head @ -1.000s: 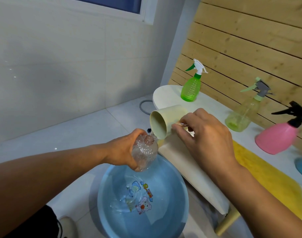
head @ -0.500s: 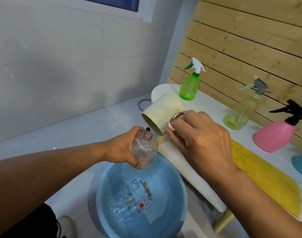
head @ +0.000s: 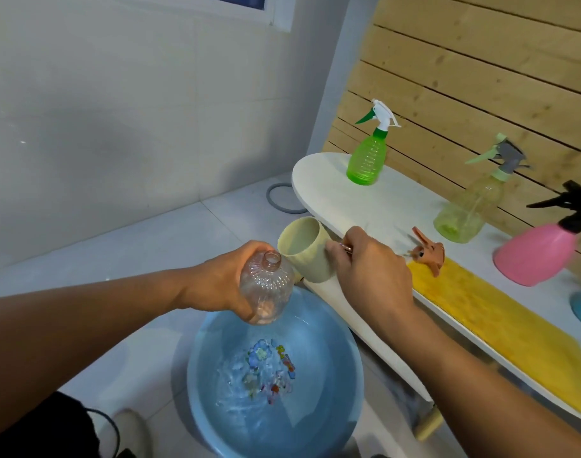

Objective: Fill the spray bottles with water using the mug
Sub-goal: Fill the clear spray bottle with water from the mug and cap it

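The blue basin (head: 332,342) on the floor holds shallow water over its cartoon print. On the table (head: 365,206) stand three capped bottles: pink (head: 537,256), pale yellow-green (head: 470,209) and green (head: 368,157); how full they are I cannot tell. My left hand (head: 223,285) grips the clear bottle (head: 266,292) above the basin, uncapped, a little water at its bottom. My right hand (head: 371,269) has its fingers clamped on the handle of the mug (head: 305,256), rim by the bottle's neck. I judge this fill barely begun. An orange spray head (head: 429,254) lies on the table.

Cream mug (head: 304,256) beside uncapped clear bottle (head: 267,289)
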### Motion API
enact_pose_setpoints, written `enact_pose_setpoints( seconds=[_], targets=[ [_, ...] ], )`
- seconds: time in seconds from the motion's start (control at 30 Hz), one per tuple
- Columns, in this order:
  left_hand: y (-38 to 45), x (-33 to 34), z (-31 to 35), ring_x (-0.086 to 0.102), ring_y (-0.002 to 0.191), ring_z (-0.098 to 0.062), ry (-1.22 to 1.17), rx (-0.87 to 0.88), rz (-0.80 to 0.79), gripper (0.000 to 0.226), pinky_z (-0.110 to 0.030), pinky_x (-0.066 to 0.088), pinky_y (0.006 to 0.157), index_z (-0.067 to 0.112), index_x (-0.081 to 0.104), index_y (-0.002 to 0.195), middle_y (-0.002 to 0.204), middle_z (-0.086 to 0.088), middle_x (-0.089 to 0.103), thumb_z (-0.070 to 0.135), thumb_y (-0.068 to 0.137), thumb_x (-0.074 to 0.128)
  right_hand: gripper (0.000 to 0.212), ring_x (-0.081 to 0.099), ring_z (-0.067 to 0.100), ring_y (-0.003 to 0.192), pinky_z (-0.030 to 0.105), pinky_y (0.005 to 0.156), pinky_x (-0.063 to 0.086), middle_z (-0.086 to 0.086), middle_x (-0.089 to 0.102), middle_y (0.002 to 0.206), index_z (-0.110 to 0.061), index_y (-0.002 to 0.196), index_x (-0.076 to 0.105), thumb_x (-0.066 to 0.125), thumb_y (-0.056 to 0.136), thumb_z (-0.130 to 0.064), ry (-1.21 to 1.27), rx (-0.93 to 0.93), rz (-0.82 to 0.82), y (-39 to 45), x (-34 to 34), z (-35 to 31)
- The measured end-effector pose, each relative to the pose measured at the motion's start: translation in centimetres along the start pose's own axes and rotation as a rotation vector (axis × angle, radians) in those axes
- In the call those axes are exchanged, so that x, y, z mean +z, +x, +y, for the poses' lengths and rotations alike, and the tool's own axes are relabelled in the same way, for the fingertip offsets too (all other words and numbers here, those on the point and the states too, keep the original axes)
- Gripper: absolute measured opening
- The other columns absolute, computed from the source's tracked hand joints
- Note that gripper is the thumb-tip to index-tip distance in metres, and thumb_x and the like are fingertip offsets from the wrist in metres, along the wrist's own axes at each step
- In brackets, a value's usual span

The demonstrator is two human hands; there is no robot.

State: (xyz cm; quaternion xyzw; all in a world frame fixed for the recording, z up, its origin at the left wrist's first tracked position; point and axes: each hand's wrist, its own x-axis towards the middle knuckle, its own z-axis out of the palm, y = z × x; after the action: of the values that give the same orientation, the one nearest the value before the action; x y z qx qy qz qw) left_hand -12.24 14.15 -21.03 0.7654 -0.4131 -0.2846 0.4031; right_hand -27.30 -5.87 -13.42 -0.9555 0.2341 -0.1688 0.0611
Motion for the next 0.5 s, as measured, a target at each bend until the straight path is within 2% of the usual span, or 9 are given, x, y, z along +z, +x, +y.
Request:
enact_pose_setpoints(
  seconds=[0.1,0.17,0.27,0.37,0.4,0.5],
  targets=[
    [0.0,-0.3,-0.3,0.061,0.117,0.000,0.012,0.014,0.058,0.103,-0.019,0.054,0.093,0.040,0.041,0.138,0.127,0.018,0.059,0.012,0.059,0.101,0.030,0.060,0.032,0.087,0.036,0.071,0.042,0.004,0.066,0.093,-0.023,0.091,0.051,0.044,0.100,-0.051,0.044,0.112,-0.185,1.3,3.2,1.3],
    [0.1,-0.5,-0.2,0.060,0.115,0.003,-0.003,0.018,0.091,0.104,-0.014,0.052,0.090,0.038,0.041,0.139,0.127,0.018,0.058,0.010,0.060,0.101,0.032,0.062,0.035,0.097,0.035,0.075,0.044,0.008,0.068,0.103,-0.022,0.093,0.054,0.044,0.098,-0.053,0.041,0.207,-0.351,1.7,6.7,2.5],
    [0.5,-0.6,0.0,0.059,0.112,0.009,-0.028,0.023,0.129,0.103,-0.010,0.050,0.085,0.034,0.040,0.140,0.127,0.018,0.056,0.005,0.061,0.100,0.039,0.064,0.032,0.109,0.033,0.081,0.045,0.009,0.067,0.117,-0.015,0.110,0.062,0.044,0.100,-0.048,-0.005,0.296,-0.561,0.5,12.9,4.5],
    [0.7,-0.4,-0.2,0.060,0.115,0.006,-0.021,0.023,0.138,0.103,-0.012,0.051,0.088,0.044,0.040,0.134,0.125,0.025,0.056,0.010,0.059,0.102,0.047,0.063,0.029,0.119,0.033,0.094,0.048,0.010,0.065,0.128,-0.011,0.121,0.064,0.033,0.099,-0.039,-0.135,0.186,-0.730,-2.0,16.8,5.6],
    [0.7,-0.3,-0.2,0.060,0.115,0.005,-0.009,0.021,0.140,0.103,-0.013,0.051,0.089,0.046,0.040,0.133,0.123,0.027,0.057,0.013,0.059,0.102,0.047,0.062,0.028,0.121,0.033,0.096,0.048,0.009,0.064,0.128,-0.011,0.123,0.065,0.034,0.097,-0.035,-0.164,0.138,-0.736,-2.7,17.7,5.8],
    [0.7,0.0,-0.4,0.061,0.116,0.003,0.004,0.020,0.130,0.104,-0.013,0.052,0.089,0.045,0.040,0.135,0.120,0.032,0.058,0.014,0.058,0.103,0.030,0.064,0.024,0.119,0.034,0.094,0.051,0.005,0.065,0.126,-0.015,0.122,0.064,0.048,0.097,-0.016,-0.260,0.101,-0.735,-4.4,20.0,6.6]
  ],
)
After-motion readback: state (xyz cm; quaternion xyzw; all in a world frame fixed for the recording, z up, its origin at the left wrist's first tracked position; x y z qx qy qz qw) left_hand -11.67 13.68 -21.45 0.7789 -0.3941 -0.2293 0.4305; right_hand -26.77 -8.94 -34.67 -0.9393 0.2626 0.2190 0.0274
